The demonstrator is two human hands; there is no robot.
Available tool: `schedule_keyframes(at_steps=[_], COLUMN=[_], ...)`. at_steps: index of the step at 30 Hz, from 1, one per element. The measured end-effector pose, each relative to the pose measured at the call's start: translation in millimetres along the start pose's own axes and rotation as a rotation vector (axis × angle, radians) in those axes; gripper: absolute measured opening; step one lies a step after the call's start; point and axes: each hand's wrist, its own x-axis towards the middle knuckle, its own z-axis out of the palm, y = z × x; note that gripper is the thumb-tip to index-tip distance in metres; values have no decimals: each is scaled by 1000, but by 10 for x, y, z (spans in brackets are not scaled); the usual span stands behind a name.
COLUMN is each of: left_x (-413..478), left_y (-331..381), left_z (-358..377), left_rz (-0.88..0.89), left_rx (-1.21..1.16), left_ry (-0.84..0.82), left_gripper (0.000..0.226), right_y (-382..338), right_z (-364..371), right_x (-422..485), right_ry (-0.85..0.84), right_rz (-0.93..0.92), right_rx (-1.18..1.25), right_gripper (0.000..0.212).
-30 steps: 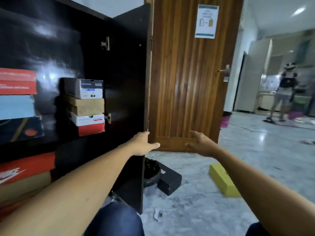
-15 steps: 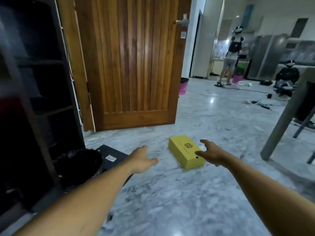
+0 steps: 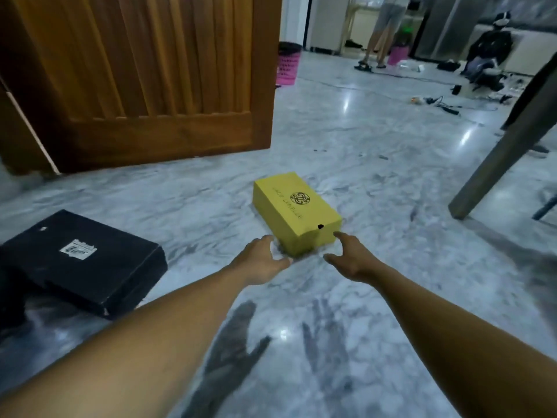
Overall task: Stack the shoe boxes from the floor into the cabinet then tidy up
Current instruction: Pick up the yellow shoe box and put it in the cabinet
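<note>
Head view: a yellow shoe box [image 3: 297, 212] is seen lying flat on the grey marble floor [image 3: 361, 140], with its lid shut. A round black mark and a row of letters are printed on the lid. A small dark hole is seen at the top edge of its near end.

Both arms are held out toward the box. The left hand [image 3: 260, 257] is held wide, with the thumb spread out, just beside the near left corner of the box. Nothing is held in it. The right hand [image 3: 351, 256] is held wide too, with one finger pointed at the near right corner. Nothing is held in it either. It cannot be told if that finger touches the box. Two dark hand shadows are cast on the floor under the arms.

A black shoe box [image 3: 84, 260] is seen lying flat to the left, well apart from the yellow one. A white label is stuck on its lid.

A brown wooden door [image 3: 144, 70] is seen behind the boxes. A pink basket [image 3: 288, 69] is set just past its edge. A grey table leg [image 3: 497, 158] is seen slanting at the right. Far back, the legs of a standing person [image 3: 384, 28] are seen, and cables [image 3: 446, 107] are spread on the floor.
</note>
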Motion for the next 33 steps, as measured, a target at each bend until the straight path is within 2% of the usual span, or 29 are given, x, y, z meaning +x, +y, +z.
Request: schedule_keyframes(at_steps=[4,9,13,18,27,33], left_x=[560,1161,1451,1407,1241,1307], left_y=[69,222,173,-20,-479,-491], left_z=[290,385,527,598,571,524], left_rz=[71,97,84,147,240,285], left_rx=[62,224,319,457,470,425], left_ry=[-21,1,-76,-25,14,22], left_gripper=[81,91,92,89,98,95], right_y=[305,318,332,443,542,416], right_z=[184,243,315,373,342,205], right_x=[387,825,1034,1103,1239,1472], right_ry=[22,100,117,110,151,43], right_rz=[48,5,-29,-20,25,56], right_rx=[60,129,163,200,414,645], right_gripper=[75,70,68,71,80,98])
